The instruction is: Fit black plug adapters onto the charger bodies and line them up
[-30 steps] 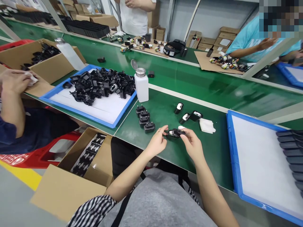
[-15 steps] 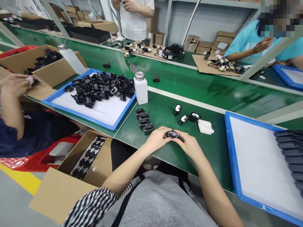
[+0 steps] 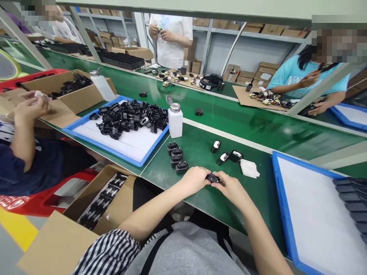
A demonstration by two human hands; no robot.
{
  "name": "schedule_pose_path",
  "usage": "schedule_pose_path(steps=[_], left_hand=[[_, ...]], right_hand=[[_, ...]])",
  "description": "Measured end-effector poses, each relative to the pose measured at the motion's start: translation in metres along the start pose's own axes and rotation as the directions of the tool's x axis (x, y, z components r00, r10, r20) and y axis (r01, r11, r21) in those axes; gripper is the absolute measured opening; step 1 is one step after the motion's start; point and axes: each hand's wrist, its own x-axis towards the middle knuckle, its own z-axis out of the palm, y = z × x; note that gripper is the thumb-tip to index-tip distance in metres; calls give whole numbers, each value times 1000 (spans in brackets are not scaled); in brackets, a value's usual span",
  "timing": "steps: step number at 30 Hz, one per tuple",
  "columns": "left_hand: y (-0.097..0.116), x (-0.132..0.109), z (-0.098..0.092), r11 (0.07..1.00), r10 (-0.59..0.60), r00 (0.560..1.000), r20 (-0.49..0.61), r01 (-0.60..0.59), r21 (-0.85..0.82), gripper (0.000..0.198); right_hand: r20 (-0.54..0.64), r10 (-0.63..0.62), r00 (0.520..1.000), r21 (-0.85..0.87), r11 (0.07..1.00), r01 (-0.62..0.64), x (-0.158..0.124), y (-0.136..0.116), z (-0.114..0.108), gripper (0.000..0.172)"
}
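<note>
The green bench (image 3: 200, 198) is the landmark here. Its near edge runs just under the person's wrists, and the bare strip between that edge and the hands is narrow; to the right of the hands the green surface lies open as far as the right blue tray (image 3: 282, 198).

At the far left of the bench, a co-worker's hand (image 3: 30, 109) holds something white beside an open cardboard box (image 3: 74, 101) with black parts in it. Below the bench's near edge stands another cardboard carton (image 3: 114, 206) holding rows of black parts. On the bench's left part sits the left blue tray (image 3: 86, 133), lined white, with a heap of black plug adapters (image 3: 132, 116) at its far end. Just right of it stands a white dispenser bottle (image 3: 175, 121) with its metal cap flipped open.

Four black adapters in a row (image 3: 176, 156) stand just beyond the left hand (image 3: 195, 179), close enough to crowd that side. The left hand's fingers are curled narrow round one end of a small black adapter (image 3: 212, 178); the right hand (image 3: 233, 189) pinches the other end, so both hold it just above the bench near its front edge. Beyond the right hand lie three loose adapters with shiny faces (image 3: 226, 152) and a white cloth pad (image 3: 249, 168). The right tray holds a stack of dark pieces (image 3: 351, 198) at its far right side.
</note>
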Motion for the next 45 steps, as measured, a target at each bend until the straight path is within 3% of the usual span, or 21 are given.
schedule_pose_path(steps=[8,14,21,25,28,31,34,37,39,41,45], left_hand=[[-1,4,-4,997,40,998,49,-44,70,22],[9,7,-17,973,14,982,190,-58,225,14],[24,27,-30,961,-42,940,338,-55,272,9],[24,27,-27,965,-43,938,344,-50,256,7],[12,15,-17,983,-15,980,197,-22,183,15],[-2,4,-2,999,19,999,40,-20,28,29],[-6,-5,15,995,22,998,-66,-28,-95,31],[-8,-22,28,995,-62,975,-211,43,-93,24],[-15,-38,32,994,-94,941,-326,74,-76,22],[-28,-54,33,997,-70,875,-479,67,-24,24],[-54,-70,33,979,25,662,-749,137,154,36]], right_hand=[[-26,19,999,80,997,-17,2,0,0,16],[58,-5,998,-73,997,9,5,-4,-7,16],[118,89,989,-133,988,-73,15,-8,-12,6],[93,121,988,-146,984,-107,14,-7,-10,9],[181,34,983,-29,999,-29,13,-8,-25,26],[124,8,992,54,998,-14,32,-12,-58,45],[-30,109,994,-29,994,-110,85,-14,-94,36],[-39,349,936,-130,927,-351,161,-3,-111,37],[-61,490,869,-137,859,-494,208,11,-109,49],[-123,550,826,-147,813,-563,244,25,-102,63],[-205,557,805,-167,790,-589,277,45,-87,72]])
